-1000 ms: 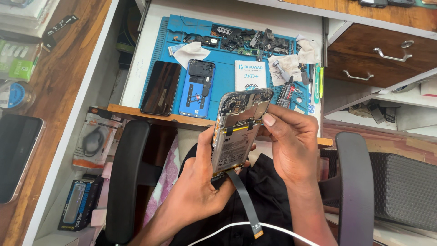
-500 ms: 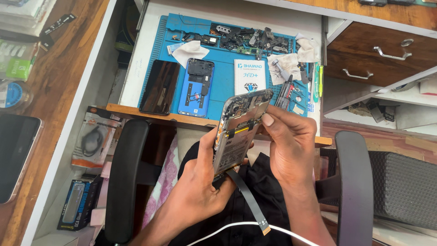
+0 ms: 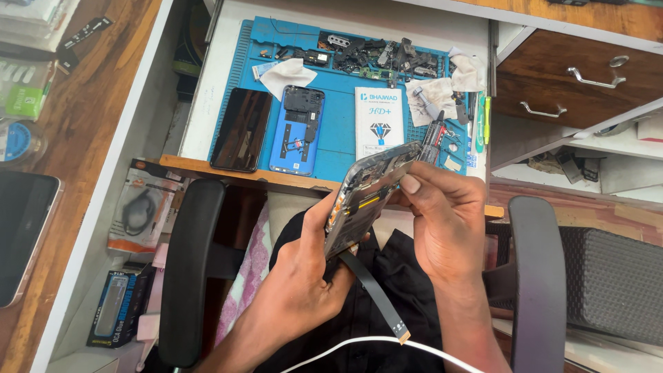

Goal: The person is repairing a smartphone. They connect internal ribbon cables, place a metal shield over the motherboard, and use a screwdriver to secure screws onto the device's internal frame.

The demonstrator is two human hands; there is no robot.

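We grip an opened phone (image 3: 366, 200) w/ both hands' fingers (image 3: 414, 185), above blue mat (image 3: 338, 131) on white worktop (image 3: 207, 90); wood drawers (image 3: 573, 76) on the right.

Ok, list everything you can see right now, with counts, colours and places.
opened phone: 1, dark, held in both hands above the lap
flex cable: 1, black, hanging from the opened phone
mat: 1, blue, on the white desk
phone frame: 1, blue, on mat
screen panel: 1, black, left edge of mat
small parts: many, dark, mat's far edge
cloths: 3, white, on mat
card: 1, white, mat centre
drawers: 2, brown, right
chair arms: 2, black, either side
white cable: 1, across lap
left hand: grips opened phone
right hand: grips opened phone
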